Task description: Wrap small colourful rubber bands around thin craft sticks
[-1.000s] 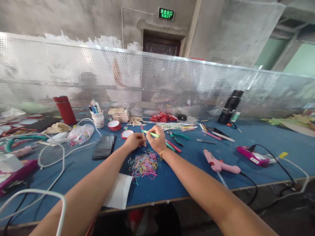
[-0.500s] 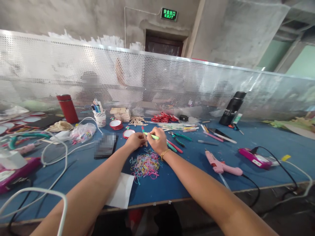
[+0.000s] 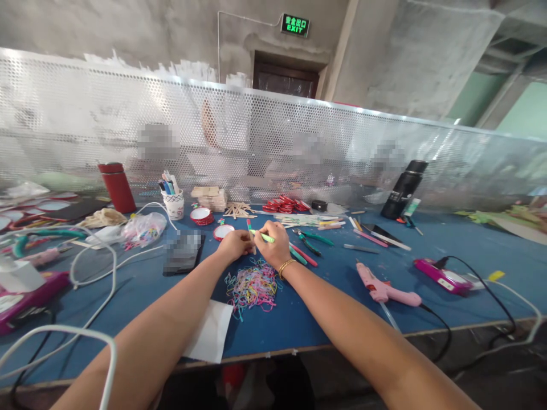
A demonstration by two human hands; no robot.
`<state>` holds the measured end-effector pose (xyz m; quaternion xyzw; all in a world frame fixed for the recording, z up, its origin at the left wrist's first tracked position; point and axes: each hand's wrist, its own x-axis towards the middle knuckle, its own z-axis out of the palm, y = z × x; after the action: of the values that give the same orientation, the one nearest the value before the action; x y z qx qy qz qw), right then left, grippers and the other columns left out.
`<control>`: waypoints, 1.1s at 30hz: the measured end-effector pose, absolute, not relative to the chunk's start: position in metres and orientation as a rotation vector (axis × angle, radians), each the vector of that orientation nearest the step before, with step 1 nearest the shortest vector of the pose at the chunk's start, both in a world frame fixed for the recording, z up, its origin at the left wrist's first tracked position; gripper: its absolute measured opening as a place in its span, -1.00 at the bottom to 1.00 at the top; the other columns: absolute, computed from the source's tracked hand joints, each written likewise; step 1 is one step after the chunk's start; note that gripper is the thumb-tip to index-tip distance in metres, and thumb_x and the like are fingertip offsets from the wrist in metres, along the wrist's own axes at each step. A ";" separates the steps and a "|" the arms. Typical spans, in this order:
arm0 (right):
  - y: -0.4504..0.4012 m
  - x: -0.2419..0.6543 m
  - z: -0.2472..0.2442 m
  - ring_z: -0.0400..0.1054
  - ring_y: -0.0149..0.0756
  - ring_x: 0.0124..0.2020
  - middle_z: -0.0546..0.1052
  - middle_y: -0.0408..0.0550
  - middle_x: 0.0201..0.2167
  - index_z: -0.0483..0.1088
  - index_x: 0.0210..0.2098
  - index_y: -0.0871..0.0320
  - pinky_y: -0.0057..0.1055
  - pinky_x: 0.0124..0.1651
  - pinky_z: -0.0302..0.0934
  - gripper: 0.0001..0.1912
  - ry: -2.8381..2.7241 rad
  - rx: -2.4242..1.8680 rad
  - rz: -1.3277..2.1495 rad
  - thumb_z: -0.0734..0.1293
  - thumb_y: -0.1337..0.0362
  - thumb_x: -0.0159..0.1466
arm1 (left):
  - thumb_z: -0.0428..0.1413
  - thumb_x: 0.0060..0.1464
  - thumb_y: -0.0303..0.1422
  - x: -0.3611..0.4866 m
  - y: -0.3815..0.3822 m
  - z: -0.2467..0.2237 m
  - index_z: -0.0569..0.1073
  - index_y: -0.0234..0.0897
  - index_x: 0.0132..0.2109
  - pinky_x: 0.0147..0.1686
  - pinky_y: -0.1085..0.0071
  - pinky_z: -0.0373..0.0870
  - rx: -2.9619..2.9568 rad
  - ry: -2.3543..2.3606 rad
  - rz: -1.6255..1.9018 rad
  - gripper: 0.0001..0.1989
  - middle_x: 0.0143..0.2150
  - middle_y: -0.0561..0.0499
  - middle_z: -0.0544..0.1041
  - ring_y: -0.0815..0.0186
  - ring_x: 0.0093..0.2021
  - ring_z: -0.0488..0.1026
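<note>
In the head view my left hand (image 3: 236, 245) is closed on a narrow wooden craft stick (image 3: 249, 224), its upper end coloured red and green. My right hand (image 3: 277, 245), with a gold bracelet at the wrist, grips a light green marker (image 3: 265, 237). The marker's tip lies against or very close to the stick; which one is too small to tell. Just below both hands is a loose heap of coloured elastic bands (image 3: 254, 287). Beside my left hand sits a round white piece with a red rim (image 3: 223, 232).
A phone (image 3: 184, 253) lies left of my left arm. Pliers (image 3: 314, 239) and several markers are right of my right hand. A pink glue gun (image 3: 384, 287) rests farther right. A red bottle (image 3: 117, 188) and a black bottle (image 3: 401, 191) stand at the back.
</note>
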<state>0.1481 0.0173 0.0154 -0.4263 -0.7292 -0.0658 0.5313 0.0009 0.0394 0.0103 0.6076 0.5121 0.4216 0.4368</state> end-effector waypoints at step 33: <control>0.018 0.146 0.015 0.21 -0.34 -0.50 0.34 -0.23 -0.62 0.15 -0.52 0.07 -0.32 -0.11 0.12 -0.78 -1.723 -0.914 -0.235 0.29 0.30 0.19 | 0.34 -0.25 -0.31 0.000 0.043 0.007 0.40 -0.33 -0.50 -0.57 0.57 0.27 1.531 1.271 1.018 -0.73 -0.58 0.08 0.47 0.42 -0.55 0.44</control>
<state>0.1460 0.0181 0.0149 -0.3871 -0.7294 -0.0996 0.5551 -0.0003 0.0431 0.0068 0.6158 0.5111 0.4096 0.4381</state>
